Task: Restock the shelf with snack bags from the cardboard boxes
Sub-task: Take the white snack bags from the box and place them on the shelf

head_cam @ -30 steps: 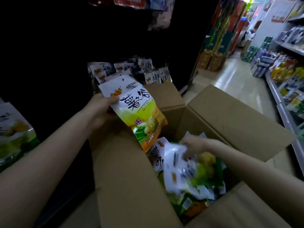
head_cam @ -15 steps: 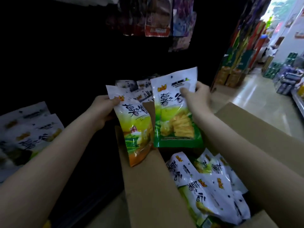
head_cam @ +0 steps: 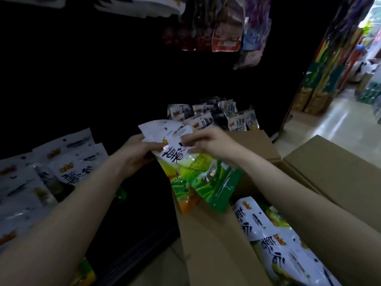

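The dark shelf (head_cam: 82,100) is filling the left and middle of the view, with rows of white-topped snack bags (head_cam: 68,162) lying on its lower left level and more packets (head_cam: 216,118) standing upright farther back. An open cardboard box (head_cam: 216,244) is sitting just in front of the shelf, its flaps spread wide, and several more bags (head_cam: 268,234) are lying loose inside it toward the lower right.

Both bare forearms are reaching forward from the bottom corners and meeting above the box's near left flap. The left hand (head_cam: 134,155) is coming in from the left, palm turned inward, its thumb and fingers pinching the white top edge of an orange-bottomed bag (head_cam: 175,168). The right hand (head_cam: 208,145) is angling in from the right with the wrist bent, its fingers curled down on the top of a green-bottomed bag (head_cam: 216,182). The two bags are overlapping, the green one lying partly behind the orange one, and both are hanging down over the box's left edge, between the shelf and the box's contents. Coloured packets (head_cam: 226,27) are hanging above on the shelf.
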